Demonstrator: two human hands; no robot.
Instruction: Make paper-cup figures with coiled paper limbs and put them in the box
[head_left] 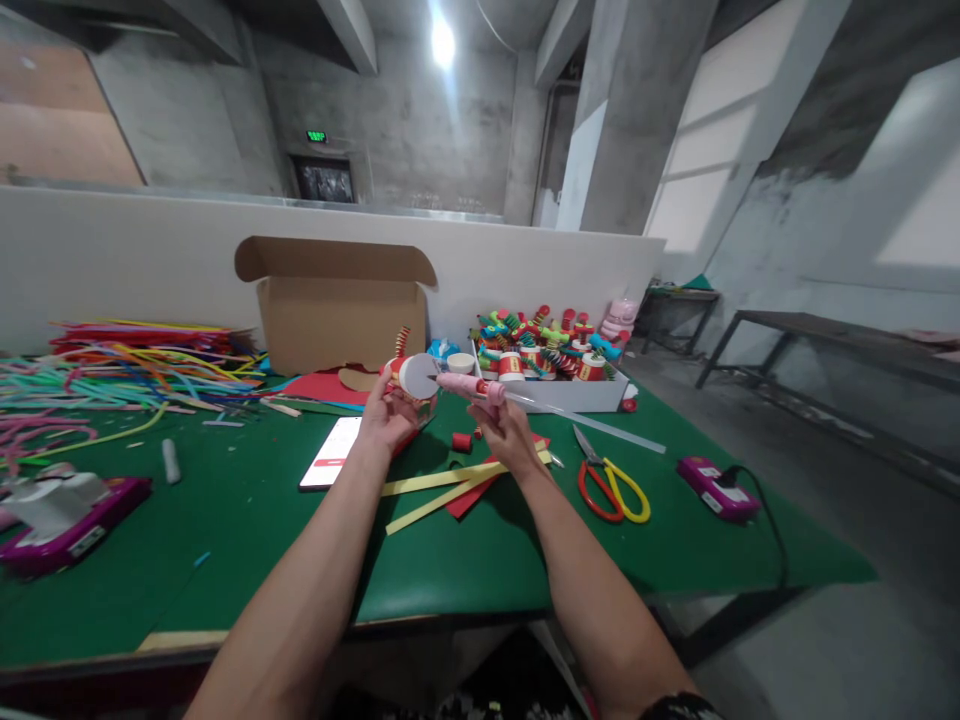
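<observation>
My left hand [386, 415] grips a small red paper cup [417, 377] tipped on its side, its round white end turned to the right. A striped coiled strip [403, 341] sticks up from the cup. In my right hand [504, 430] is a pink hot glue gun [471, 384], its tip close to the cup's white end; whether they touch I cannot tell. A long clear glue stick [592, 420] trails from the gun's back. Below my hands lie yellow paper strips [442, 480], red paper [469, 500] and a small red roll [461, 441].
Scissors [609, 485] with red and yellow handles lie right. Behind stands a white box [577, 396] of colourful crafts and an open cardboard box [345, 320]. Pipe cleaners [142, 365] are heaped left. A phone [330, 452] and purple power strips [718, 488] rest on the green table [457, 580].
</observation>
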